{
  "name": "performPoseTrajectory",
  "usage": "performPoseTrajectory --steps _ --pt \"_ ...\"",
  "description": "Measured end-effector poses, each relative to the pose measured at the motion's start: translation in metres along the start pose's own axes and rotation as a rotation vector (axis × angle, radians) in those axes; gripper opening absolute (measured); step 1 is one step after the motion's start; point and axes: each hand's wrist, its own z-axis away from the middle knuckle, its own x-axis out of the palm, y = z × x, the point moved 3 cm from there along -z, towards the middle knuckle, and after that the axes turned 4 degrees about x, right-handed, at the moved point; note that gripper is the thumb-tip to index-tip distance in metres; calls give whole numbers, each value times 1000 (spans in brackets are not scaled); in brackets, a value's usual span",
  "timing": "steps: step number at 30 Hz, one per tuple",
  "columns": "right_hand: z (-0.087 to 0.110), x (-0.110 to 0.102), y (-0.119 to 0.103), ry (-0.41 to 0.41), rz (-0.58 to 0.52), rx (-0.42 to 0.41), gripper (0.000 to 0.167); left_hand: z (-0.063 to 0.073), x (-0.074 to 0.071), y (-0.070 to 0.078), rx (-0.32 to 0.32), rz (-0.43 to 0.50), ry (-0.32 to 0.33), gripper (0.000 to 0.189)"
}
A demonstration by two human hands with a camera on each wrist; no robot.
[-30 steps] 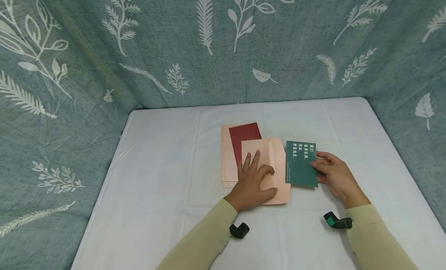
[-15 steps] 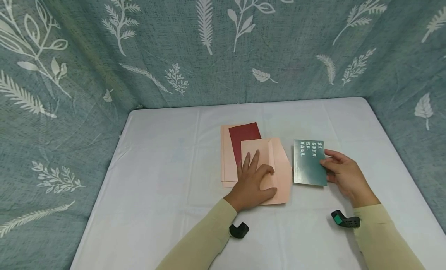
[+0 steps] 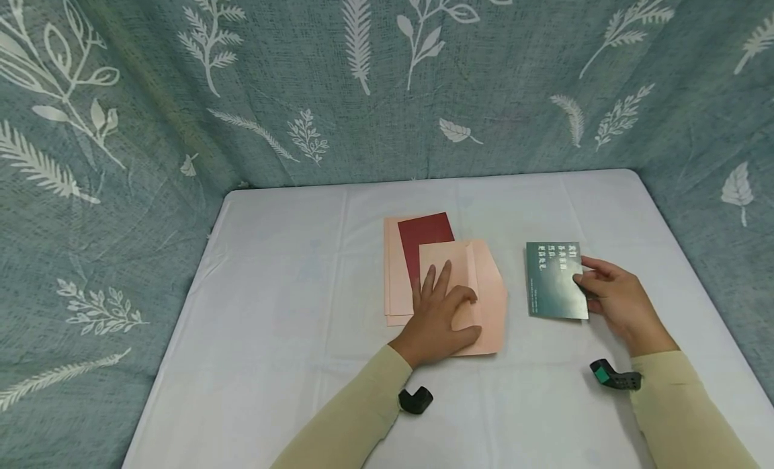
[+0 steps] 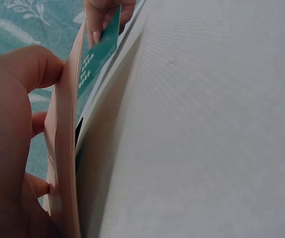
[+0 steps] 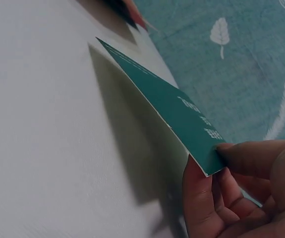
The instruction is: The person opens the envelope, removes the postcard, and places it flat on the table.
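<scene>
My left hand (image 3: 437,322) rests with spread fingers on a pale pink envelope (image 3: 491,291), whose flap lies open toward the right. Under this envelope, a dark red card (image 3: 423,235) pokes out at the upper left, lying on more pink envelopes (image 3: 398,281). Off to the right, my right hand (image 3: 623,302) pinches the right edge of a green card (image 3: 551,287) printed with white characters, thumb on top and fingers beneath. In the right wrist view the card (image 5: 167,109) casts a shadow on the cloth, so it is held above the table.
A white cloth covers the table (image 3: 272,287). Green-blue curtains (image 3: 375,133) with white leaf prints hang behind it and at both sides. Each wrist carries a black camera mount, such as the right mount (image 3: 615,376).
The right hand has carried the green card rightward, away from the envelope flap it was beside. My left hand and the envelopes have stayed where they were.
</scene>
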Motion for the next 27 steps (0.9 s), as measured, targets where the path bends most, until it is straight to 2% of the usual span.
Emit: performPoseTrajectory --steps 6,16,22,27 --pt "1 -7 -2 41 172 6 63 0 -1 1 0 3 -1 37" --pt "-4 -18 -1 39 242 6 64 1 -1 1 9 4 8 37" --pt "-2 -20 -4 88 341 17 62 1 -1 1 8 6 9 37" --pt "0 -19 -6 135 377 31 64 1 -1 1 2 16 6 37"
